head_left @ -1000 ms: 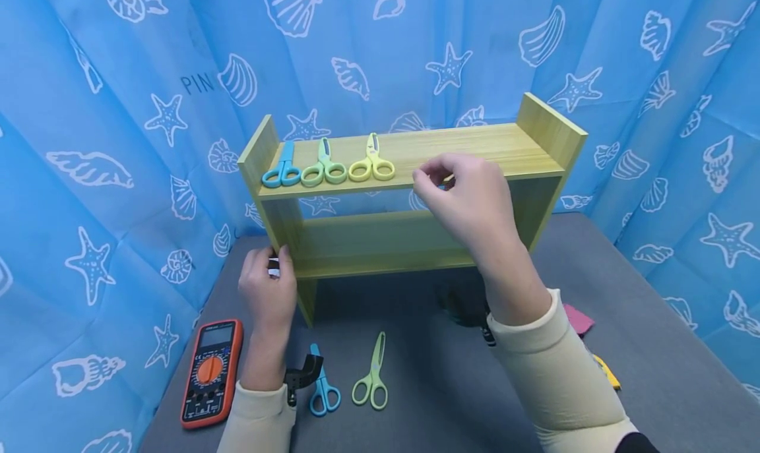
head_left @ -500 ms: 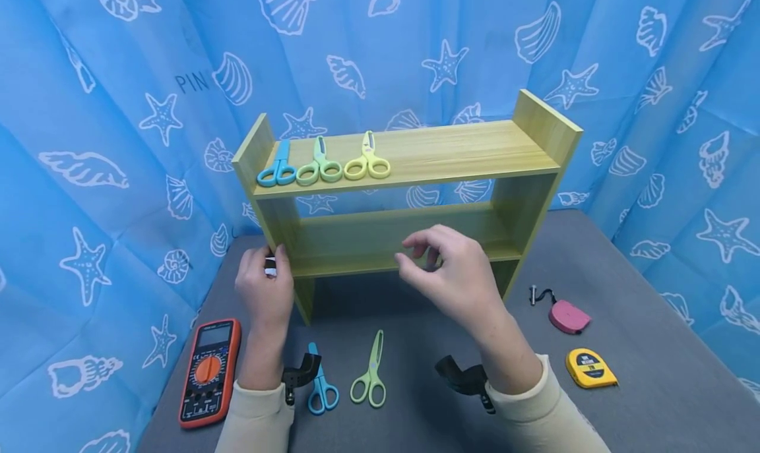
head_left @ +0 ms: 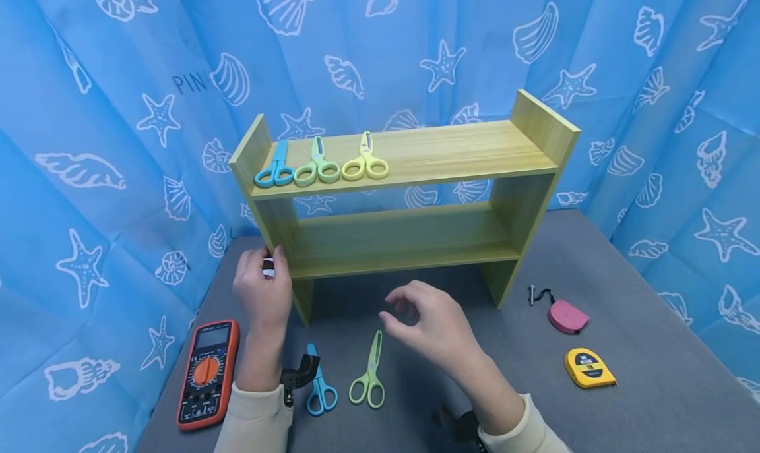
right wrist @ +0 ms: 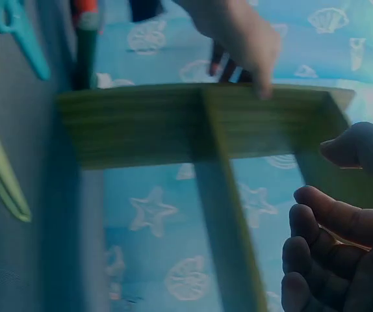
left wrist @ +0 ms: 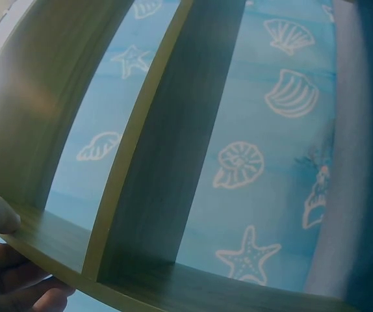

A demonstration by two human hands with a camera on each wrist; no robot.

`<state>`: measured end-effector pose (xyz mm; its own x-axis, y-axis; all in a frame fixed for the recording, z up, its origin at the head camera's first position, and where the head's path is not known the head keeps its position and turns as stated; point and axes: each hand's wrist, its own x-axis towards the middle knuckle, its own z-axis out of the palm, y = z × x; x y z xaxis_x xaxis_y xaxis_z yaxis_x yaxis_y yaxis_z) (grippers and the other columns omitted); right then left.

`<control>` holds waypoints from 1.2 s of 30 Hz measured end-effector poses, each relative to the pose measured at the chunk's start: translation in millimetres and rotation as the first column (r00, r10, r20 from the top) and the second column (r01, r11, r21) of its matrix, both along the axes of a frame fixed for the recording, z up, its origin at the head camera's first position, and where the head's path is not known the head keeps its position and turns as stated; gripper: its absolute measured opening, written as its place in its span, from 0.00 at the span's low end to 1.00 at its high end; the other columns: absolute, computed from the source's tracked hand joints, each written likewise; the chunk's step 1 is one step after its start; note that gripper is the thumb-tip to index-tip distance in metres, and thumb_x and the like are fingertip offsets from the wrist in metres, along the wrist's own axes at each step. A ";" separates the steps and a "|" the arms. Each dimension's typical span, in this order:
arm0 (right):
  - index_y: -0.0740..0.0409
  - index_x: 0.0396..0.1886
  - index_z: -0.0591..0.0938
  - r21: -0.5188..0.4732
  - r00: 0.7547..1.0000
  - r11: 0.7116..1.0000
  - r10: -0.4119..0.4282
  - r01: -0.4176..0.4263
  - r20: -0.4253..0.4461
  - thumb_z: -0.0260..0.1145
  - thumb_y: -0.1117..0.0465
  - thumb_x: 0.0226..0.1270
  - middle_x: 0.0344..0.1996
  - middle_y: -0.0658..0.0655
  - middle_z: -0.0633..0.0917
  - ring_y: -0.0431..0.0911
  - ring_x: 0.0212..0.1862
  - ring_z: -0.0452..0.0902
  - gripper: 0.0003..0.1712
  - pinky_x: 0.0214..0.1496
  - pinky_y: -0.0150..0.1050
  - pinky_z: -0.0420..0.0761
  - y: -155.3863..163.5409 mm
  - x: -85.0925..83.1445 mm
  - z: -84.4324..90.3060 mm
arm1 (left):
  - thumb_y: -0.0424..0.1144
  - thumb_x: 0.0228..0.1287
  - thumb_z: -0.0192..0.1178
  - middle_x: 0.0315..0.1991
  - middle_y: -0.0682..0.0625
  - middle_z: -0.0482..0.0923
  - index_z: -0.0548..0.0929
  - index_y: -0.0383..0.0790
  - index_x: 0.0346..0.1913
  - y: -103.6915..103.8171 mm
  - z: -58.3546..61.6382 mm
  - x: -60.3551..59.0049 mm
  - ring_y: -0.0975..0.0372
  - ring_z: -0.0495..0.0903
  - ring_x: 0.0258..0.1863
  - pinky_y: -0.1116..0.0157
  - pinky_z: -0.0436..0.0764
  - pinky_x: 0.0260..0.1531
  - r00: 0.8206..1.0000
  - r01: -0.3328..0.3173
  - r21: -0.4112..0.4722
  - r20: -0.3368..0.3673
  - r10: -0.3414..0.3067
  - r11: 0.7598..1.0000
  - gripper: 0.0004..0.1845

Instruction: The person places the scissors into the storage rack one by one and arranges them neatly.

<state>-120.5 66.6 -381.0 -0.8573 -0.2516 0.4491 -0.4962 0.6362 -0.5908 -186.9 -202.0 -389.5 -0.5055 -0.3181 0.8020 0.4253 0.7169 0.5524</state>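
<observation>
Green scissors (head_left: 372, 368) lie flat on the table (head_left: 653, 407), likely light, stiff, slick plastic, so I'd pinch the handle loops; my right hand (head_left: 430, 322) hovers empty nearby, left hand (head_left: 262, 285) gripping the shelf's (head_left: 410, 235) side.

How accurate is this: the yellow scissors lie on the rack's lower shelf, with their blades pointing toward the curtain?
Not quite: the head view shows the yellow scissors on the top shelf. Pointing toward the curtain is right.
</observation>
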 end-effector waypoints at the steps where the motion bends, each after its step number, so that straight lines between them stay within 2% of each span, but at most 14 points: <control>1: 0.46 0.39 0.88 0.011 1.000 1.000 0.003 -0.003 0.012 0.79 0.56 0.58 0.29 0.41 0.81 0.38 0.30 0.74 0.10 0.32 0.34 0.76 -2.0 1.3 -4.9 | 0.38 0.75 0.61 0.36 0.35 0.79 0.84 0.24 0.41 -0.4 0.0 0.0 0.48 0.81 0.34 0.55 0.81 0.29 1.000 -0.001 -0.003 0.000 0.001 1.000 0.15; 9: 0.47 0.37 0.87 0.095 0.991 0.993 0.057 -0.069 0.124 0.75 0.53 0.62 0.28 0.39 0.78 0.31 0.26 0.69 0.07 0.27 0.31 0.72 -24.8 9.9 -49.1 | 0.36 0.74 0.62 0.36 0.36 0.79 0.84 0.25 0.40 -3.5 1.1 0.6 0.48 0.80 0.33 0.67 0.76 0.29 1.000 -0.006 0.002 -0.005 0.006 1.000 0.13; 14: 0.49 0.37 0.88 0.129 0.973 0.986 0.072 -0.102 0.219 0.73 0.54 0.61 0.28 0.42 0.81 0.32 0.27 0.71 0.07 0.28 0.33 0.73 -33.0 11.0 -71.1 | 0.38 0.74 0.62 0.36 0.36 0.79 0.84 0.25 0.41 -3.4 1.7 1.9 0.50 0.81 0.34 0.75 0.74 0.32 1.000 0.011 0.007 0.001 -0.011 1.000 0.14; 17: 0.50 0.36 0.88 0.170 0.967 0.981 0.050 -0.094 0.251 0.72 0.55 0.59 0.27 0.42 0.81 0.34 0.28 0.73 0.07 0.28 0.35 0.75 -34.8 12.1 -79.9 | 0.38 0.75 0.61 0.36 0.37 0.79 0.84 0.26 0.41 -3.0 1.4 1.6 0.49 0.81 0.34 0.76 0.74 0.33 1.000 0.013 0.009 0.000 -0.013 1.000 0.14; 20: 0.48 0.26 0.84 0.213 0.963 0.975 0.000 -0.059 0.271 0.71 0.56 0.57 0.20 0.42 0.76 0.35 0.22 0.68 0.04 0.21 0.35 0.70 -35.4 15.4 -86.4 | 0.38 0.75 0.61 0.36 0.37 0.79 0.84 0.25 0.41 -2.3 0.9 1.3 0.49 0.81 0.34 0.71 0.76 0.31 1.000 0.008 0.002 0.000 -0.008 1.000 0.14; 24: 0.43 0.13 0.71 0.261 0.947 0.965 -0.069 -0.016 0.313 0.71 0.57 0.54 0.11 0.40 0.64 0.36 0.15 0.56 0.19 0.15 0.34 0.55 -36.5 20.2 -94.3 | 0.37 0.75 0.61 0.36 0.36 0.79 0.84 0.25 0.41 -1.1 0.5 1.0 0.50 0.81 0.34 0.62 0.80 0.29 1.000 0.005 -0.011 0.000 -0.005 1.000 0.14; 26: 0.43 0.09 0.67 0.275 0.934 0.961 -0.083 -0.017 0.348 0.71 0.59 0.51 0.09 0.40 0.61 0.37 0.14 0.53 0.22 0.14 0.33 0.51 -37.6 22.8 -96.5 | 0.37 0.75 0.61 0.36 0.37 0.80 0.84 0.25 0.41 -0.5 0.7 0.8 0.51 0.81 0.34 0.61 0.81 0.29 1.000 0.009 -0.007 -0.002 -0.009 1.000 0.14; 30: 0.43 0.05 0.66 0.319 0.915 0.947 -0.095 -0.038 0.392 0.73 0.59 0.48 0.05 0.38 0.57 0.37 0.12 0.50 0.26 0.13 0.32 0.49 -41.5 25.8 -100.7 | 0.37 0.74 0.62 0.36 0.37 0.80 0.85 0.26 0.41 0.8 1.8 1.4 0.51 0.81 0.34 0.72 0.77 0.31 1.000 0.020 0.015 -0.008 -0.020 1.000 0.13; 33: 0.43 0.04 0.66 0.349 0.917 0.936 -0.099 -0.046 0.387 0.74 0.59 0.48 0.03 0.38 0.56 0.36 0.11 0.49 0.27 0.12 0.31 0.50 -44.1 26.0 -103.7 | 0.37 0.74 0.63 0.36 0.38 0.80 0.85 0.27 0.42 1.6 1.9 1.6 0.51 0.81 0.34 0.79 0.72 0.33 1.000 0.024 0.026 -0.021 -0.024 0.999 0.12; 36: 0.43 0.03 0.65 0.351 0.923 0.935 -0.097 -0.044 0.373 0.73 0.61 0.46 0.03 0.38 0.55 0.35 0.10 0.47 0.26 0.11 0.31 0.48 -44.2 25.6 -105.1 | 0.37 0.74 0.63 0.36 0.38 0.80 0.86 0.27 0.42 1.7 1.2 1.5 0.51 0.82 0.34 0.80 0.71 0.33 0.999 0.025 0.027 -0.029 -0.025 0.999 0.12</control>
<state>-94.9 22.4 -486.1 -0.9520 -0.3052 -0.0229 -0.2594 0.8442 -0.4691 -185.4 -200.3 -388.3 -0.4910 -0.3276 0.8072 0.4586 0.6906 0.5592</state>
